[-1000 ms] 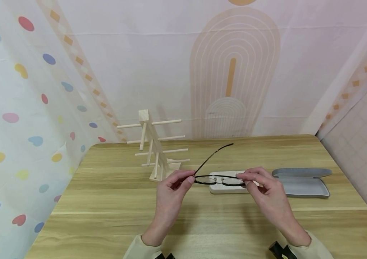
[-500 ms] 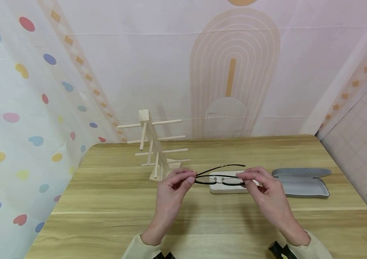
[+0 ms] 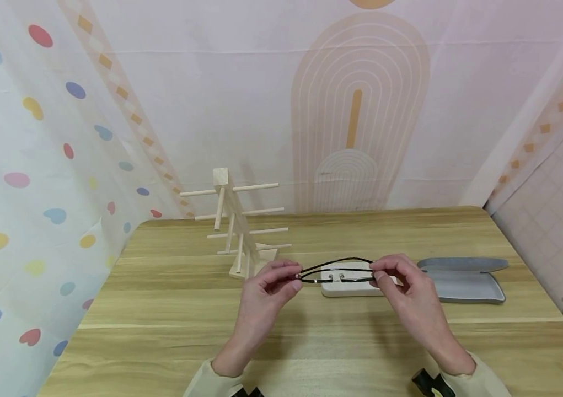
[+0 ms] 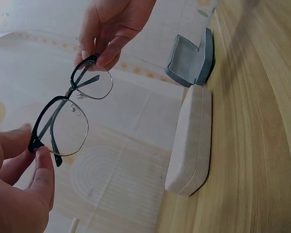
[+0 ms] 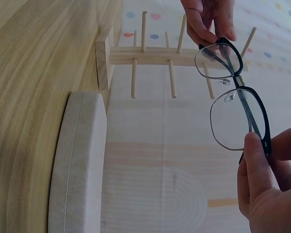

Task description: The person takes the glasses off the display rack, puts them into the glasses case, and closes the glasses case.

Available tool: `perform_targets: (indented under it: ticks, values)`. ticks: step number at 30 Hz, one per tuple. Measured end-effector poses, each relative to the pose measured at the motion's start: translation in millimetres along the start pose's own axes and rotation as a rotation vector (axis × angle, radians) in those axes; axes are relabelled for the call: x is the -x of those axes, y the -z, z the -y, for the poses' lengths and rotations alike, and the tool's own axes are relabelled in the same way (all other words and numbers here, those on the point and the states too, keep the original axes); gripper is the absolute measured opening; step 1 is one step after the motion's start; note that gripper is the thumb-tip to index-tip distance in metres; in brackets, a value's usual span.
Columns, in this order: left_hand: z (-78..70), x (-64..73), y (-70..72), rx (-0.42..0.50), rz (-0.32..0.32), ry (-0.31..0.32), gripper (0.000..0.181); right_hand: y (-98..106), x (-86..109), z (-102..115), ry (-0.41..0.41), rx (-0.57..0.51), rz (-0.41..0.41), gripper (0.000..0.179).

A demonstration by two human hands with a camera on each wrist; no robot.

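A pair of eyeglasses (image 3: 337,270) with black upper rims and thin metal lower rims is held up above the table. My left hand (image 3: 265,295) pinches its left end near the hinge between thumb and fingers. At the other end, my right hand (image 3: 409,292) pinches the right corner of the frame. Both temples lie folded across behind the lenses, as the left wrist view shows with the glasses (image 4: 68,99) seen at an angle. Beyond them on the table is a closed white glasses case (image 3: 346,288), partly covered by the glasses and right hand.
A wooden peg rack (image 3: 236,215) stands at the back left, its pegs sticking out several ways. To the right lies an open grey glasses case (image 3: 467,284). Patterned curtains (image 3: 202,99) hang behind the wooden table (image 3: 162,325) and along its sides.
The glasses' raised left temple has swung down and folded in behind the lenses, its tip now at the right hand. The frame has tilted slightly; both hands stay nearly in place.
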State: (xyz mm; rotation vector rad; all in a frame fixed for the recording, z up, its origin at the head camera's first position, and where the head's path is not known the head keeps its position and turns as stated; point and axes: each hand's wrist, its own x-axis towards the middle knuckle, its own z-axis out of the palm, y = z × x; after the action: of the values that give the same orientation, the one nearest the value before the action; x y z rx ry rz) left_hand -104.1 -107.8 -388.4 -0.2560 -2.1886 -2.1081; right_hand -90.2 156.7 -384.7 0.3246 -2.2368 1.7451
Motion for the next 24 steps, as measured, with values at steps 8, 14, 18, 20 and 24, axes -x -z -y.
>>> perform_targets:
  ticks: [8,14,18,20,24]
  values:
    - [0.5,1.0,1.2,-0.026,0.046,0.037,0.02,2,-0.3,0,0.0,0.003,-0.01,0.011]
    - [3.4,-0.1,-3.3,-0.003,0.029,0.052,0.019,9,2.0,1,-0.008,0.035,0.014,0.017]
    - [5.6,-1.6,-5.9,0.011,0.027,0.071,0.02,13,3.3,0,0.002,0.104,0.016,0.021]
    - [6.1,-2.0,-7.0,0.017,0.03,0.083,0.02,15,3.6,-1,0.015,0.16,0.004,0.02]
    - [6.0,-3.0,-9.9,0.052,0.05,0.123,0.021,19,3.8,-4,0.033,0.199,-0.009,0.018]
